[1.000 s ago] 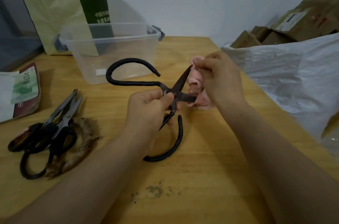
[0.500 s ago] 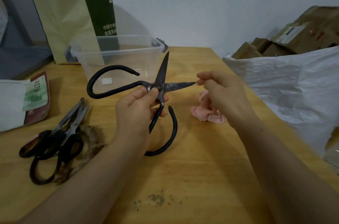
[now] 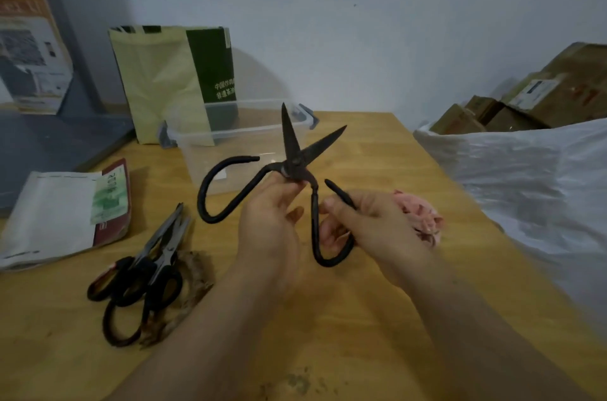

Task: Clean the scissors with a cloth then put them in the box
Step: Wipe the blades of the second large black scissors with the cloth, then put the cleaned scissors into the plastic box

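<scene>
The open-bladed scissors are pinched at the pivot by the left hand, one handle gripped by the right hand. The cloth is seen just beyond the right hand.

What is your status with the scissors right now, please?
Left hand pinching black scissors at the pivot, right hand gripping one handle loop. Blades open, raised. Pink cloth on table by right hand. Clear box open, nothing blocking.

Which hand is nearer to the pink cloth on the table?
Right. The right hand is just beside the pink cloth, gripping the scissors by one handle; the left hand pinches their pivot, farther left.
</scene>
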`<control>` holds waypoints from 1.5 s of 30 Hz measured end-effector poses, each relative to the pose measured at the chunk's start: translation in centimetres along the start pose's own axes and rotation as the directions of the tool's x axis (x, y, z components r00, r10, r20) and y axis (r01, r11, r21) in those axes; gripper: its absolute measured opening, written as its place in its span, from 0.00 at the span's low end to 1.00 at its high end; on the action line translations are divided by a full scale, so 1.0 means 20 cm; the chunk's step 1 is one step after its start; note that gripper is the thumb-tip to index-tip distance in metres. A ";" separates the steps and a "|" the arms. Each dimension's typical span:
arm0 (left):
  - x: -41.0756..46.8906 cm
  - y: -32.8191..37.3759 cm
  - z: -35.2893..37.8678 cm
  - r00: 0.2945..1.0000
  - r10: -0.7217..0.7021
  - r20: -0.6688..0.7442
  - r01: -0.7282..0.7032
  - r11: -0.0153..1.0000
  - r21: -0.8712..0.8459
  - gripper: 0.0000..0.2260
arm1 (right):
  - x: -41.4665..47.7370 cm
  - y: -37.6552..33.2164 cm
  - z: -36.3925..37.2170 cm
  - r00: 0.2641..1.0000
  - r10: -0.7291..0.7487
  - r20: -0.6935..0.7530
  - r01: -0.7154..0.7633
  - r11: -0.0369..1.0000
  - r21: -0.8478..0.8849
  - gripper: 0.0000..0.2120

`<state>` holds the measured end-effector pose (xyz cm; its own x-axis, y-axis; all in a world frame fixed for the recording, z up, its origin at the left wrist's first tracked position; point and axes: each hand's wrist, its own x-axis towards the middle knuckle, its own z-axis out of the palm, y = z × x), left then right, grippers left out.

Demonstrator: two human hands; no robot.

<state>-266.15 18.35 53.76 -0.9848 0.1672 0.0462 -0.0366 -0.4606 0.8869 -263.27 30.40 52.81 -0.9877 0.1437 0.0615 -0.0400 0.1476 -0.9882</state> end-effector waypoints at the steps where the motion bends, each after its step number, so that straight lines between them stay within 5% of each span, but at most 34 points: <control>1: -0.01 0.02 0.01 1.000 -0.020 -0.009 0.020 0.995 0.093 0.10 | 0.01 0.00 -0.01 0.998 -0.019 -0.068 0.022 0.999 0.042 0.10; 3: -0.04 0.06 0.01 0.998 -0.049 -0.031 0.056 0.958 0.283 0.08 | 0.02 -0.01 -0.03 0.991 -0.027 -0.135 0.039 0.996 0.083 0.12; 5: -0.10 0.11 -0.01 0.988 0.155 -0.029 -0.126 0.887 0.445 0.09 | 0.02 -0.01 -0.05 0.990 -0.027 -0.137 0.039 0.995 0.089 0.13; 7: -0.15 0.16 -0.06 0.853 0.522 0.028 -0.408 0.632 0.659 0.07 | 0.02 -0.02 -0.05 0.990 -0.042 -0.131 0.053 0.995 0.081 0.13; 9: -0.14 0.20 -0.12 0.755 0.655 -0.001 -0.373 0.431 0.822 0.06 | 0.02 -0.04 -0.05 0.992 -0.057 -0.114 0.067 0.994 0.087 0.14; 11: -0.10 0.22 -0.18 0.832 0.532 -0.156 -0.156 0.495 0.855 0.18 | 0.01 -0.05 -0.04 0.993 -0.073 -0.097 0.084 0.990 0.115 0.14; 13: -0.09 0.23 -0.19 0.918 0.293 -0.267 -0.015 0.698 0.716 0.19 | 0.01 -0.05 -0.03 0.992 -0.089 -0.088 0.100 0.986 0.135 0.15; 16: -0.11 0.20 -0.17 0.960 0.166 -0.226 -0.036 0.872 0.489 0.12 | 0.01 -0.05 -0.03 0.988 -0.060 -0.144 0.086 0.979 0.183 0.21; 25: -0.11 -0.02 0.06 0.965 0.249 -0.082 -0.164 0.818 0.551 0.11 | 0.02 0.07 0.09 0.984 0.081 -0.158 -0.029 0.951 0.308 0.17; 30: -0.04 -0.02 0.12 0.963 0.270 0.023 -0.227 0.756 0.614 0.12 | 0.04 0.07 0.05 0.981 0.148 -0.127 -0.081 0.901 0.426 0.27; 38: 0.11 0.15 0.08 0.986 0.167 0.015 -0.144 0.795 0.590 0.14 | 0.15 -0.13 -0.04 0.980 0.184 -0.078 -0.073 0.692 0.718 0.19; 40: 0.21 0.19 0.04 0.978 0.209 -0.004 -0.141 0.673 0.726 0.09 | 0.22 -0.21 -0.07 0.981 0.182 -0.066 -0.074 0.671 0.738 0.18; 42: 0.34 0.21 -0.02 0.961 0.271 0.048 -0.148 0.364 0.920 0.15 | 0.29 -0.30 -0.11 0.985 0.161 -0.067 -0.058 0.663 0.747 0.16; 45: 0.51 0.21 -0.09 0.936 0.322 0.143 -0.129 -0.064 0.990 0.24 | 0.39 -0.37 -0.16 0.994 0.096 -0.059 -0.032 0.742 0.669 0.17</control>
<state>-276.71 16.55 57.04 -0.9094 0.1330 0.3941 0.2973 0.8705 0.3923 -270.16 33.44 61.11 -0.9764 0.2143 -0.0257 -0.0989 -0.5502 -0.8292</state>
